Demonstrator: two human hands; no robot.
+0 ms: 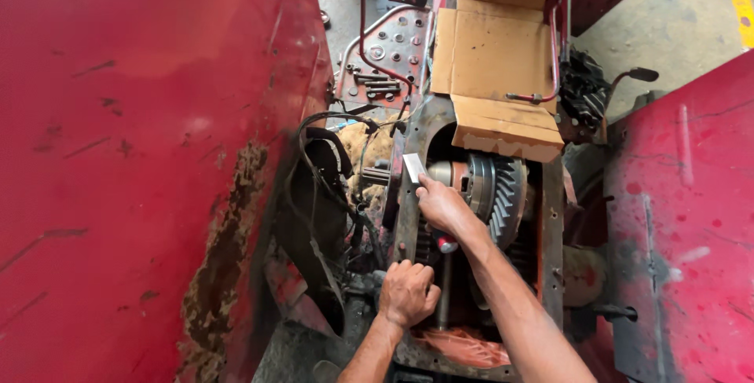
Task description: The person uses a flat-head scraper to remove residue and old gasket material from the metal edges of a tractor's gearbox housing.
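Right hand: right hand (pixel 444 206) reaches into the open gear housing (pixel 554 218), fingers pinched round a small flat pale metal piece (pixel 413 168), held at the housing's 10 o'clock edge.
Metal piece: short, rectangular, light grey w/ a bright face; looks like a blade or scraper tip, but too small to say for sure. Tilted, top end leaning toward 11 o'clock.
Left hand: left hand (pixel 407 293) curled into a loose fist, knuckles up, resting on the housing rim at 7 o'clock; can't tell if anything is inside the fist.
Gear: big spiral-cut ring gear (pixel 503 190) sits just at 3 o'clock of the right hand, steel grey, oily, teeth slanted.
Shaft: thin rod (pixel 444 289) w/ a red end runs below the right wrist, between both hands.
Cardboard: folded brown cardboard (pixel 495 69) lies over the housing's 12 o'clock end.
Surround: red body panels, a large one (pixel 141 155) at 9 o'clock w/ a rusty chipped edge, another at 3 o'clock. Black hoses (pixel 318 186) hang just 9 o'clock of the housing. Loose bolts (pixel 377 84) on a plate at 11 o'clock.
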